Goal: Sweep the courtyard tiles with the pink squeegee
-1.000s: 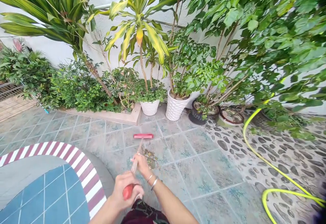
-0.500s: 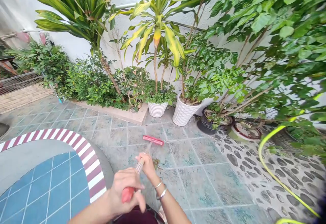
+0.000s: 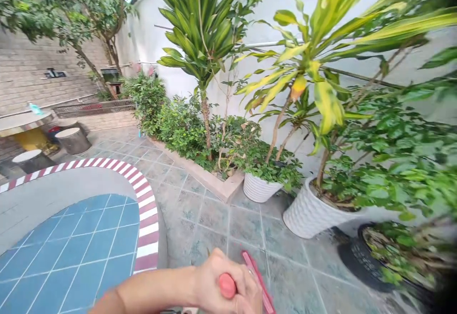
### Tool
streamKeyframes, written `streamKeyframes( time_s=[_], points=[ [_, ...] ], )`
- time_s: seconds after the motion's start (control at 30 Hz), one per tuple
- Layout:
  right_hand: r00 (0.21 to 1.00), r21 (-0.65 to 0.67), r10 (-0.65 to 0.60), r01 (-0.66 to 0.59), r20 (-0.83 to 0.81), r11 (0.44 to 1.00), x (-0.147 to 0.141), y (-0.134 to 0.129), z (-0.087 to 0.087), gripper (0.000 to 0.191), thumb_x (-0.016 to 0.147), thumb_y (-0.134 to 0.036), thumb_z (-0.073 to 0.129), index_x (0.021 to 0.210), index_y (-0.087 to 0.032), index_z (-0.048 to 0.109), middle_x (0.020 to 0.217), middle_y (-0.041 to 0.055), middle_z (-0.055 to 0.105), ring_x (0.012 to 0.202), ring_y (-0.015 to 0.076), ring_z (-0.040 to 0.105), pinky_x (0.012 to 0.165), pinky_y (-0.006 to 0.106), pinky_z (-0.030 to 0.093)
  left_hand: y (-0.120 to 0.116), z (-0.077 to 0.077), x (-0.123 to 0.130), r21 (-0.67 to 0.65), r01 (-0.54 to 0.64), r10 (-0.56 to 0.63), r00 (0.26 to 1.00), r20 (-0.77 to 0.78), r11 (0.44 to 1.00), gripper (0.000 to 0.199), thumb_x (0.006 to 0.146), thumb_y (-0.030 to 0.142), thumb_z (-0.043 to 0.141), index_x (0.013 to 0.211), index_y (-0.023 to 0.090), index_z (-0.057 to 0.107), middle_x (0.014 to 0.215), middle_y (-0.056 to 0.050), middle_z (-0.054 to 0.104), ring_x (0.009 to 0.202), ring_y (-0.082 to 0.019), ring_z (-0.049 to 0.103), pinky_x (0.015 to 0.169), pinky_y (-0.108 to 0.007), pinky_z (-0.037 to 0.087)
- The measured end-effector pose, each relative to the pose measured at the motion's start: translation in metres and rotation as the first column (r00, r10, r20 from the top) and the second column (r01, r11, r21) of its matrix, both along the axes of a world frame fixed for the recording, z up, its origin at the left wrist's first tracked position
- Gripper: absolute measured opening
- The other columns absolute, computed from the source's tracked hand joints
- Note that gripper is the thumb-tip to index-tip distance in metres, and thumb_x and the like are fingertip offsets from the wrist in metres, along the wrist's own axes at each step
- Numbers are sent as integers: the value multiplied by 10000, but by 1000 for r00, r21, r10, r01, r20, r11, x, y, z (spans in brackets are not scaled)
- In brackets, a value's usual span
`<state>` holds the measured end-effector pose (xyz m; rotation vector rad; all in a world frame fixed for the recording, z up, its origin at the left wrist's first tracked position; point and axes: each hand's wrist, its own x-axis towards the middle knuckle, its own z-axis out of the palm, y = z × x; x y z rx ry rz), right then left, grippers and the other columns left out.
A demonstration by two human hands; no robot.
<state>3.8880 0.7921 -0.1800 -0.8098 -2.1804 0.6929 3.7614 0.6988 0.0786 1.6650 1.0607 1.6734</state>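
Note:
My left hand (image 3: 228,283) is wrapped round the top of a long handle, whose red end (image 3: 227,285) pokes out of the fist at the bottom centre. Just right of the fist, the red head (image 3: 260,280) of the tool lies slanted on the grey-green floor tiles (image 3: 246,219), partly covered by the hand. The rest of the handle is hidden. My right hand cannot be seen; a bit of a bracelet (image 3: 173,311) shows at the bottom edge, below my left forearm.
A curved pool rim (image 3: 148,228) with maroon and white stripes is on the left. White pots (image 3: 310,211), a black pot (image 3: 364,261) and a planter edge (image 3: 228,188) line the wall. Stone stools (image 3: 73,140) and a table (image 3: 23,122) stand at the far left.
The view has swung left and up. The red tool head now lies closer to my left hand and at a steeper slant. My right hand, on the handle before, has dropped out of sight.

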Motion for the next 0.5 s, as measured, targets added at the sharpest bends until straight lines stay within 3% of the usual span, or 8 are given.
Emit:
streamKeyframes(
  time_s=[0.03,0.1,0.2,0.27,0.33,0.4,0.5],
  points=[
    [998,22,-58,58,6,998,6,0,4,352,962,-482,482,682,-269,490,591,7,586,613,242,596,605,351,419,-2,1,0,-2,29,-29,999,44,1000,557,828,639,692,567,215,443,484,6,501,440,-89,466,461,-213,406],
    [987,23,-151,150,56,988,19,4,8,393,969,-497,493,661,-254,464,568,-7,566,568,206,563,586,318,383,-6,-12,5,-50,60,-55,994,95,997,537,828,592,719,567,206,451,501,0,515,475,-97,491,497,-220,423],
    [953,-86,-238,257,186,962,50,21,-3,398,959,-467,482,635,-237,465,579,9,580,570,184,555,603,294,375,-3,-57,24,-134,106,-94,991,91,985,505,878,514,691,561,191,466,508,1,517,521,-105,501,575,-243,441],
    [913,-209,-316,372,258,904,80,29,-19,312,909,-403,517,655,-224,509,643,41,628,662,202,603,671,295,410,4,-90,43,-155,169,-162,985,58,973,503,905,498,658,559,181,477,504,2,519,532,-106,498,594,-246,433],
    [856,-300,-426,506,293,809,107,27,-34,208,845,-336,560,680,-210,544,714,67,665,741,212,626,726,297,430,12,-110,60,-164,249,-250,968,14,955,511,926,508,623,563,174,492,501,3,521,533,-105,491,591,-240,417],
    [785,-343,-542,619,299,707,122,13,-41,175,805,-292,577,657,-206,536,694,57,651,704,190,596,688,279,418,17,-109,72,-191,342,-357,933,-49,920,513,943,508,597,570,170,499,512,2,526,538,-105,489,584,-231,401],
    [708,-379,-662,698,244,607,116,-24,-35,281,785,-280,590,553,-209,447,550,-8,520,567,131,456,571,250,332,20,-66,73,-248,493,-540,823,-177,834,477,955,457,596,581,173,508,540,2,535,539,-105,495,563,-221,388]
  ],
)
